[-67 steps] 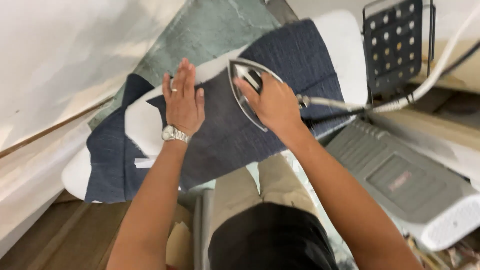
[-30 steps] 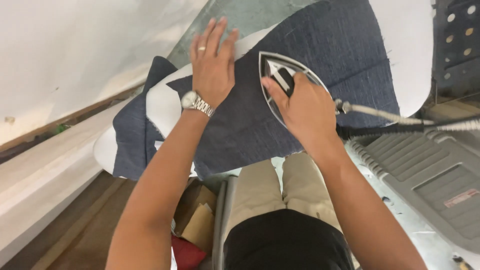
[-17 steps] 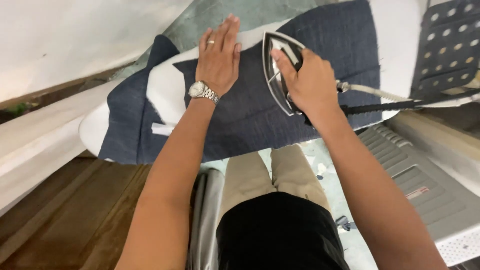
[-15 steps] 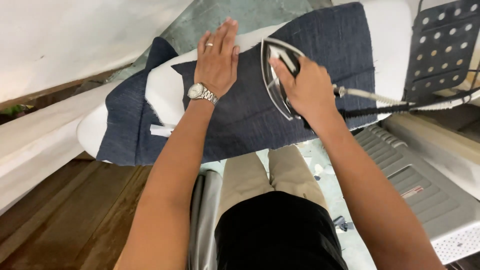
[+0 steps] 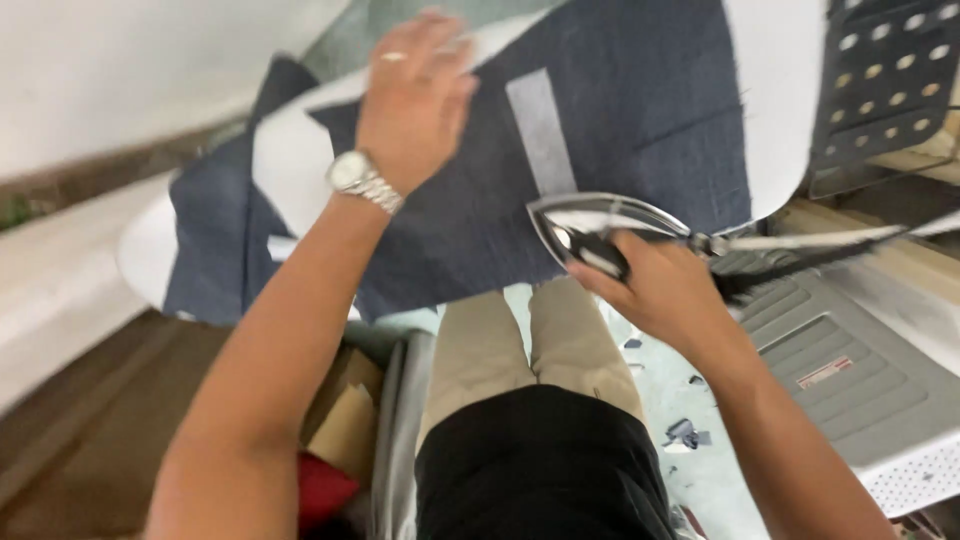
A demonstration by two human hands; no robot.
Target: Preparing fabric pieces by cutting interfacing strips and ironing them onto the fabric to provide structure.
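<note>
Right hand (image 5: 665, 290) clenched around handle of steam iron (image 5: 605, 225), right of frame centre, at lower edge of dark blue fabric piece (image 5: 600, 130). Left hand (image 5: 415, 100) open, palm down, blurred, on the fabric at upper middle. Pale grey strip (image 5: 540, 130) on the cloth between hands. White ironing board (image 5: 290, 170) underneath.

This looks like a garment workshop's pressing station. A white padded ironing board (image 5: 290, 170) carries a cut piece of dark blue fabric (image 5: 620, 130) bearing a pale grey strip (image 5: 540, 130), the kind of loose panel handled in tailoring. A heavy steam iron (image 5: 600, 225) trails a hose and cable toward the right, beside a perforated black metal iron rest (image 5: 885, 80) and a grey ribbed machine housing (image 5: 850, 370). Fabric scraps (image 5: 685, 432) litter the pale floor.
</note>
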